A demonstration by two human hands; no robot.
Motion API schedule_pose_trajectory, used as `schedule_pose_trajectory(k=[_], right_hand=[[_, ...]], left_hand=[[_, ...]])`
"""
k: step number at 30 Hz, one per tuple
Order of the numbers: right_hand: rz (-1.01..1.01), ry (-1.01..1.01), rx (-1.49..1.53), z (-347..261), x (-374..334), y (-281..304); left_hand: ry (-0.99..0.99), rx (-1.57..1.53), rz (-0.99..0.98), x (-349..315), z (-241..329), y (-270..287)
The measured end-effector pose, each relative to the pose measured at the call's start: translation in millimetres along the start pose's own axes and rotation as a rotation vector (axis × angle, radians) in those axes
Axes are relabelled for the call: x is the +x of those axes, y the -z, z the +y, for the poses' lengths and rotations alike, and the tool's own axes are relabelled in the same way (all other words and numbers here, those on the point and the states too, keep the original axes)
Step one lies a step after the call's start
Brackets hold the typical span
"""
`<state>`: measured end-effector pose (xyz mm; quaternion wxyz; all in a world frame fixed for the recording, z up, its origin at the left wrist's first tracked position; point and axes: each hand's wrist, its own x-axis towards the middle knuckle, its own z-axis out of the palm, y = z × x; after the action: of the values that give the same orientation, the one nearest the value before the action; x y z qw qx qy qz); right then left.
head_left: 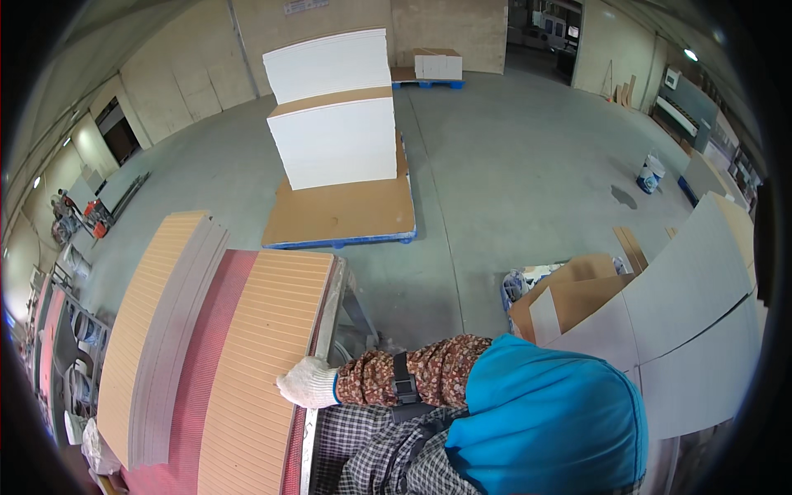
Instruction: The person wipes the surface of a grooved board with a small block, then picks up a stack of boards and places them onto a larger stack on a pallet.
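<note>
A tan striped board [262, 355] lies flat on the pink surface of a worktable [207, 355], along its right side. The right hand [310, 384], in a white knitted glove, rests on the board's right edge toward the near end; whether its fingers are gripping or merely lying there, I cannot tell. A black buckled strap [404, 379] crosses the flowered sleeve [445, 369] behind the glove. Left of the board, a stack of similar striped boards [157, 322] stands apart from it on the table. Farther off, tall piles of white panels [337, 144] sit on a blue pallet [330, 244]. Near right are large pale panels [693, 330] and an opened cardboard box [577, 301]; far right, a bucket [651, 175] stands on the floor.
</note>
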<state>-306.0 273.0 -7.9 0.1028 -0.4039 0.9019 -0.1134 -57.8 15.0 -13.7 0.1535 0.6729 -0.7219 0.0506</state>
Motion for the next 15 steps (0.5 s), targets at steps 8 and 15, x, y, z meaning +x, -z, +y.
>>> schedule_pose_trajectory(k=[8, 15], right_hand=[[0.076, 0.008, 0.020, -1.1, -1.1, -2.9], [0.169, 0.018, 0.040, -0.4, 0.5, -5.8]], left_hand=[[-0.019, -0.022, -0.012, 4.2, 1.8, 1.9], [-0.051, -0.063, -0.035, 6.6, 3.0, 7.2]])
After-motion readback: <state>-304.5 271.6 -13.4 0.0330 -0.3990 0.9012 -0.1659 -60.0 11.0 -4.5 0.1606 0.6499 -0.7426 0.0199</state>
